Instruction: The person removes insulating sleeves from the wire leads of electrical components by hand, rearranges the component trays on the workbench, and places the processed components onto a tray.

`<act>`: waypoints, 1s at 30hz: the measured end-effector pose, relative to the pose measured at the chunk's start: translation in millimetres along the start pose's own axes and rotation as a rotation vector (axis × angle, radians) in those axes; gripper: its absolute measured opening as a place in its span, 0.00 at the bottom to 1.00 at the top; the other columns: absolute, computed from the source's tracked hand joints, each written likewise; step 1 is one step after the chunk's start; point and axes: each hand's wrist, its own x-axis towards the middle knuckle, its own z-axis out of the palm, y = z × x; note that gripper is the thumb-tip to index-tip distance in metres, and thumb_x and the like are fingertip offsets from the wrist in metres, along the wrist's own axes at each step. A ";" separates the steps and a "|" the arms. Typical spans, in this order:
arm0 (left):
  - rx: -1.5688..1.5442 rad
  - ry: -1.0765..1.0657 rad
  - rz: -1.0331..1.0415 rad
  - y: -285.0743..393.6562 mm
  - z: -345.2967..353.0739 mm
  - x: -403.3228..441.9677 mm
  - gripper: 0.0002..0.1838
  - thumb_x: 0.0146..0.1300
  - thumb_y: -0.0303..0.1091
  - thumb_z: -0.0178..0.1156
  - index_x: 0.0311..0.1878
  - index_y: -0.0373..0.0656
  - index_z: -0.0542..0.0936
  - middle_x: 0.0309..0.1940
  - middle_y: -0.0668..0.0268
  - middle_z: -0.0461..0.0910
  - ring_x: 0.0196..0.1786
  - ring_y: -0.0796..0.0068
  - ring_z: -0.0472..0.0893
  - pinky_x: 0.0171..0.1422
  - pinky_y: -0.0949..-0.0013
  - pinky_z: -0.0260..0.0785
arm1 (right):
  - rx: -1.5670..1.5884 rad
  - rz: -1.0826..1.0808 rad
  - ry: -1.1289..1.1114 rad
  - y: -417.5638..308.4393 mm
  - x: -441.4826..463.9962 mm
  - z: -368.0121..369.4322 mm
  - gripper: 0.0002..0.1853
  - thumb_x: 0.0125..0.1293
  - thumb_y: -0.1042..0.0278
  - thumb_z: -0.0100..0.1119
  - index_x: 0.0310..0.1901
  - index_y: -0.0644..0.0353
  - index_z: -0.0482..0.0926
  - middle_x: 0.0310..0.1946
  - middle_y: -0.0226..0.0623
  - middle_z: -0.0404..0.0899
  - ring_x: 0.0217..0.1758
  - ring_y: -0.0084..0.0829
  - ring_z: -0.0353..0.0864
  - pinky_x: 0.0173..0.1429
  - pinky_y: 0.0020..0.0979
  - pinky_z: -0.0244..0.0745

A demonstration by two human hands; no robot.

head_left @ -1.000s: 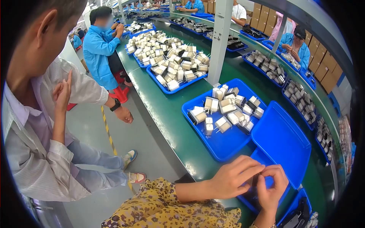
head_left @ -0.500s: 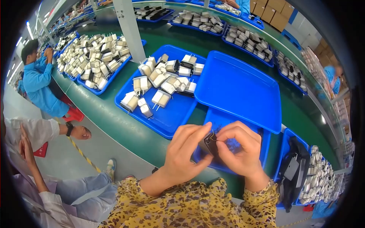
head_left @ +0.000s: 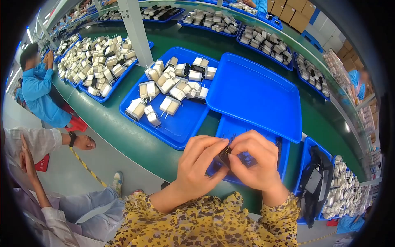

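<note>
My left hand is closed round a small dark block, thumb below and fingers above. Most of the block is covered by the fingers, so its exact kind is unclear. My right hand pinches a thin, bent, brass-coloured piece against the block's upper face. Beneath both hands lies a blue tray with small dark bits scattered in it. Left of the hands, a blue tray holds several white plug adapters with metal pins.
A bare blue tray overlaps the tray under my hands. Heaped adapters fill trays at the left. A black bag-like item lies at the right. Beside me is a person with a watch; a metal post rises from the bench.
My right fingertips have come nearer to my left fingers, and the dark block is more hidden. The whole view has shifted slightly.
</note>
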 end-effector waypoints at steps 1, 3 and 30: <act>-0.009 -0.002 0.005 0.0 0.9 -0.9 0.31 0.40 0.20 0.73 0.54 0.37 0.81 0.47 0.60 0.80 0.47 0.57 0.80 0.50 0.61 0.74 | -0.014 -0.005 0.020 1.1 -1.1 0.6 0.08 0.49 0.82 0.67 0.30 0.61 0.78 0.30 0.38 0.81 0.28 0.36 0.82 0.30 0.30 0.76; -0.017 -0.005 0.009 0.4 1.8 -1.5 0.30 0.40 0.20 0.73 0.53 0.37 0.81 0.47 0.60 0.81 0.47 0.57 0.80 0.50 0.61 0.73 | -0.011 -0.019 0.027 2.5 -1.7 1.3 0.09 0.49 0.82 0.67 0.31 0.61 0.78 0.31 0.38 0.81 0.28 0.35 0.82 0.30 0.30 0.76; -0.021 -0.020 0.022 -1.2 -0.4 0.5 0.34 0.39 0.19 0.72 0.57 0.34 0.81 0.47 0.59 0.80 0.47 0.57 0.80 0.50 0.61 0.73 | -0.035 -0.068 0.026 1.7 0.6 -0.5 0.10 0.47 0.83 0.67 0.32 0.61 0.81 0.34 0.37 0.80 0.28 0.32 0.81 0.29 0.28 0.74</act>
